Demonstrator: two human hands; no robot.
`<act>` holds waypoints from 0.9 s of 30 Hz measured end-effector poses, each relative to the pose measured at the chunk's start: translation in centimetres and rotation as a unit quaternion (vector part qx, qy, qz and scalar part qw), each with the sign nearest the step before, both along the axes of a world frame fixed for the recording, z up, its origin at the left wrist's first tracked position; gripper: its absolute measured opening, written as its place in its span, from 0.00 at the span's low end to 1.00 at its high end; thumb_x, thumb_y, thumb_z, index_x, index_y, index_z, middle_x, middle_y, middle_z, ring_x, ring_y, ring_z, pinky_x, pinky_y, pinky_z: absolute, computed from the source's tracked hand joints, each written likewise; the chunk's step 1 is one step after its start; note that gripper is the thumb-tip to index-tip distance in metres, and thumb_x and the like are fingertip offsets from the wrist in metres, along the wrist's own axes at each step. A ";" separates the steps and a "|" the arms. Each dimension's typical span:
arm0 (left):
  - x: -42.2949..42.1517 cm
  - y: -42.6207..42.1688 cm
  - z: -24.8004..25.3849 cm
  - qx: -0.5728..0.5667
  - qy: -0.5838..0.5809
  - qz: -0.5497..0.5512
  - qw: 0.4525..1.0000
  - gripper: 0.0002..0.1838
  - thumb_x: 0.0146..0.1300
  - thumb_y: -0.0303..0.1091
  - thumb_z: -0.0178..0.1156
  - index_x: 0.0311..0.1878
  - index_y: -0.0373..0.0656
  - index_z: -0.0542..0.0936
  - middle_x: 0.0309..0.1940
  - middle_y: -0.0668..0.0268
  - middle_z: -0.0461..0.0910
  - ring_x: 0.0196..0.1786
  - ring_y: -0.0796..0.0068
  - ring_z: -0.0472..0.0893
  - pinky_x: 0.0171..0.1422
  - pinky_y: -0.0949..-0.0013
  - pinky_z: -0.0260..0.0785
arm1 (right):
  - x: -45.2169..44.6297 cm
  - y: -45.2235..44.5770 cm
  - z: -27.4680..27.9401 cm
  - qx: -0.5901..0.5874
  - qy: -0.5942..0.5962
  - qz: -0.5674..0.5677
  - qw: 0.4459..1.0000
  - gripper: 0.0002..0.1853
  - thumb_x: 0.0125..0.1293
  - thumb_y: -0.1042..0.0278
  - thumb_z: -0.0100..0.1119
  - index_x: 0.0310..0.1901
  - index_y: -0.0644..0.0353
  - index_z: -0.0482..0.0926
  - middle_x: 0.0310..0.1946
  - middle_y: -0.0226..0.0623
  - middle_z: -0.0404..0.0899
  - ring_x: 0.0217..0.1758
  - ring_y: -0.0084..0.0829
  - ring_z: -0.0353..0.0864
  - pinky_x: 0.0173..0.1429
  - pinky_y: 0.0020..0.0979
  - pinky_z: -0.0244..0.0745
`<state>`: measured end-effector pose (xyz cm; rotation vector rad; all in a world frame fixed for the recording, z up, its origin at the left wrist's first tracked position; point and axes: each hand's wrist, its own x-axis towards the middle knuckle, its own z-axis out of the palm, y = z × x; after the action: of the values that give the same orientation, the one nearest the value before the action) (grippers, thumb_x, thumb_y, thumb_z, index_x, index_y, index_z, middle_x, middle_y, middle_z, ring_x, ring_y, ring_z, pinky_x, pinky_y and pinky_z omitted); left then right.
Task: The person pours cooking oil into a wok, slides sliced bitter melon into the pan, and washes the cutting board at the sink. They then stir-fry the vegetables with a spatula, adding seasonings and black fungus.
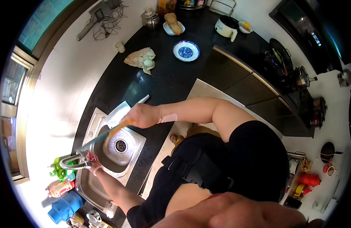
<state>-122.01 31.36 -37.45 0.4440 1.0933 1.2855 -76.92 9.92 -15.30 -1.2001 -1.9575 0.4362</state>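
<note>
My right hand (141, 116), over the sink's edge, is closed around the orange part (120, 127) of a long thin item. Its narrow pale green length (96, 140) slants down to the faucet (74, 163). My left hand (93, 162) is beside the faucet spout, at the far end of that item; its fingers are partly hidden and blurred. A wide metal blade (118, 113) lies at the sink's corner, with a silver handle (144, 99) showing beyond my right hand. The steel sink (139, 142) has a round drain (121, 146).
On the black counter (160, 83) are a blue-patterned plate (186, 51), a cloth with a pale egg-like object (148, 63), and a white dish with a brown piece (173, 23). Green bottles (60, 169) and a blue jug (65, 207) stand by the faucet.
</note>
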 end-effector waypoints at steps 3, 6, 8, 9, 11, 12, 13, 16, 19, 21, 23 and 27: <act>4.4 -3.5 1.7 -0.005 0.236 0.032 0.971 0.24 0.56 0.37 0.59 0.55 0.44 0.67 0.50 0.58 0.75 0.49 0.64 0.76 0.48 0.63 0.69 | 1.6 -0.6 0.0 0.073 -0.028 -0.010 0.997 0.13 0.52 0.75 0.55 0.41 0.55 0.78 0.31 0.42 0.79 0.33 0.40 0.80 0.38 0.33 0.75; 6.3 -5.8 0.5 0.128 0.711 -0.040 0.690 0.22 0.50 0.32 0.60 0.49 0.36 0.70 0.37 0.52 0.76 0.41 0.55 0.75 0.47 0.58 0.66 | 5.9 -0.9 2.4 0.065 -0.003 -0.035 0.997 0.14 0.51 0.74 0.55 0.42 0.53 0.78 0.33 0.40 0.80 0.34 0.39 0.80 0.40 0.33 0.76; 8.9 -8.0 2.8 0.039 0.766 -0.144 0.625 0.11 0.50 0.28 0.55 0.39 0.39 0.73 0.34 0.51 0.76 0.38 0.53 0.76 0.45 0.60 0.67 | 9.8 -1.3 5.0 0.071 -0.043 -0.080 0.993 0.13 0.52 0.72 0.56 0.41 0.52 0.78 0.33 0.38 0.80 0.35 0.37 0.80 0.38 0.31 0.75; 8.9 -8.3 2.0 0.025 0.771 -0.155 0.617 0.09 0.50 0.27 0.54 0.37 0.39 0.73 0.33 0.51 0.76 0.38 0.52 0.76 0.45 0.59 0.67 | 12.0 -1.5 5.9 0.084 -0.079 -0.093 0.989 0.12 0.52 0.72 0.56 0.40 0.51 0.79 0.33 0.38 0.80 0.35 0.36 0.80 0.38 0.31 0.75; 8.1 -9.4 -0.6 -0.004 0.780 -0.177 0.601 0.06 0.50 0.27 0.53 0.33 0.39 0.73 0.32 0.51 0.77 0.37 0.49 0.76 0.44 0.58 0.68 | 16.6 -2.1 7.6 0.107 -0.173 -0.128 0.971 0.12 0.52 0.73 0.56 0.40 0.51 0.79 0.32 0.36 0.80 0.36 0.35 0.80 0.38 0.31 0.75; 9.1 -10.4 0.3 -0.038 0.801 -0.187 0.567 0.10 0.52 0.32 0.54 0.40 0.43 0.74 0.37 0.51 0.78 0.42 0.49 0.77 0.47 0.58 0.68 | 19.0 -2.3 8.2 0.115 -0.203 -0.134 0.963 0.12 0.52 0.73 0.56 0.40 0.50 0.79 0.33 0.35 0.80 0.36 0.35 0.80 0.38 0.31 0.74; 9.8 -10.8 0.9 -0.126 0.784 -0.184 0.579 0.17 0.54 0.35 0.54 0.48 0.48 0.71 0.46 0.52 0.74 0.50 0.50 0.73 0.52 0.55 0.65 | 21.5 -2.7 9.1 0.112 -0.226 -0.152 0.956 0.12 0.52 0.72 0.56 0.40 0.51 0.79 0.32 0.36 0.80 0.35 0.36 0.80 0.38 0.31 0.74; 15.9 -13.5 2.8 -0.280 0.837 -0.128 0.453 0.38 0.55 0.47 0.55 0.68 0.65 0.50 0.69 0.60 0.48 0.69 0.53 0.52 0.64 0.40 0.48 | 29.1 -4.7 13.0 -0.001 -0.251 -0.216 0.943 0.12 0.52 0.71 0.58 0.41 0.52 0.79 0.32 0.38 0.80 0.35 0.39 0.79 0.37 0.31 0.73; 17.9 -13.1 3.3 -0.336 0.768 -0.064 0.541 0.45 0.49 0.54 0.59 0.68 0.59 0.48 0.68 0.61 0.48 0.70 0.58 0.49 0.66 0.44 0.44 | 41.1 -5.8 14.3 0.001 -0.231 -0.307 0.923 0.15 0.53 0.69 0.58 0.45 0.51 0.78 0.33 0.41 0.80 0.37 0.39 0.79 0.41 0.31 0.72; 18.8 -13.1 1.8 -0.355 0.749 -0.004 0.560 0.41 0.47 0.51 0.59 0.64 0.49 0.59 0.62 0.58 0.61 0.65 0.62 0.60 0.63 0.54 0.55 | 48.5 -7.4 17.3 -0.007 -0.210 -0.334 0.919 0.15 0.51 0.69 0.59 0.43 0.54 0.78 0.32 0.44 0.79 0.35 0.39 0.79 0.41 0.32 0.72; 22.7 -15.2 3.0 -0.366 0.675 0.014 0.640 0.34 0.46 0.46 0.59 0.58 0.43 0.67 0.56 0.54 0.69 0.58 0.57 0.69 0.60 0.57 0.61 | 56.1 -8.7 19.9 0.002 -0.228 -0.370 0.900 0.14 0.47 0.69 0.59 0.39 0.57 0.79 0.28 0.47 0.78 0.32 0.40 0.79 0.38 0.33 0.71; 32.7 -20.0 5.5 -0.387 0.638 0.032 0.665 0.22 0.48 0.35 0.55 0.46 0.32 0.76 0.47 0.48 0.75 0.51 0.52 0.75 0.55 0.58 0.65 | 73.5 -9.8 21.9 -0.027 -0.316 -0.471 0.823 0.13 0.45 0.70 0.60 0.36 0.56 0.79 0.27 0.47 0.78 0.31 0.43 0.78 0.37 0.35 0.71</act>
<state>-89.28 11.35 -31.99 0.6376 2.6970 0.2436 -3.40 0.15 6.56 -2.3511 -1.5281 -0.4927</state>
